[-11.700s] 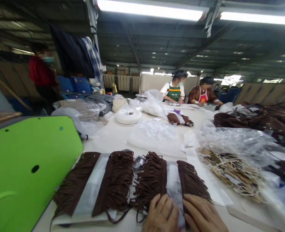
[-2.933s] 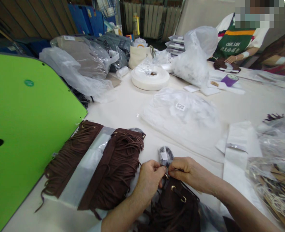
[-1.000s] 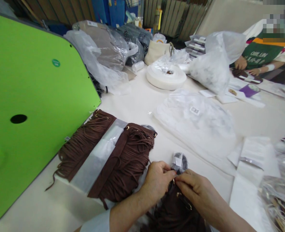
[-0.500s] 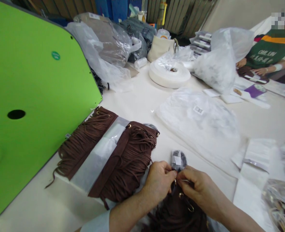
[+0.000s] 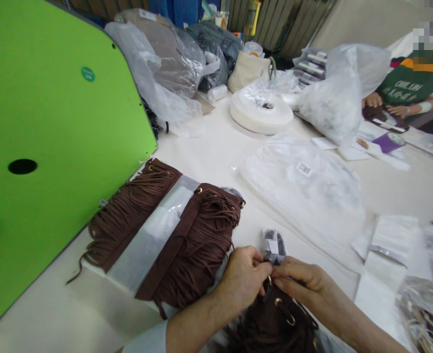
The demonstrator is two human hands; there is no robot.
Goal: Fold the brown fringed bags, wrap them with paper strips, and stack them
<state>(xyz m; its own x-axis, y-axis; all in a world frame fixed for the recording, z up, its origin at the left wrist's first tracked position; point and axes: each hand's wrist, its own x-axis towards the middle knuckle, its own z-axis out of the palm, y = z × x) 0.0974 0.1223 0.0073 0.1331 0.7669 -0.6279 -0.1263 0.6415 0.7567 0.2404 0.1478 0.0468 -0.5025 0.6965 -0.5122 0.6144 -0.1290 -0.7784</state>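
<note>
A dark brown bag (image 5: 271, 326) with fringe and gold eyelets lies at the bottom centre, its lower part cut off by the frame. At its upper edge, by a small gold ring, my left hand (image 5: 246, 274) pinches the bag's edge between thumb and forefinger. Touching it from the other side, my right hand (image 5: 306, 279) is closed in a pinch too; what lies between those fingertips is hidden. Just beyond the fingers sits a small plastic-wrapped grey bundle (image 5: 274, 246) with a white label. A dark cord loops below my right hand.
Left of my hands lie brown fringed pieces (image 5: 190, 245) with a pale plastic strip (image 5: 154, 235) between them. A green panel (image 5: 65, 117) stands at the left. Beyond are a clear plastic bag (image 5: 300, 186), a white tape roll (image 5: 261, 125) and bagged goods. A co-worker (image 5: 403, 90) handles brown material at far right.
My right fingers have closed in against the left fingertips; a thin strand that showed at them is no longer visible. The view has shifted slightly. The fringed pieces stay put.
</note>
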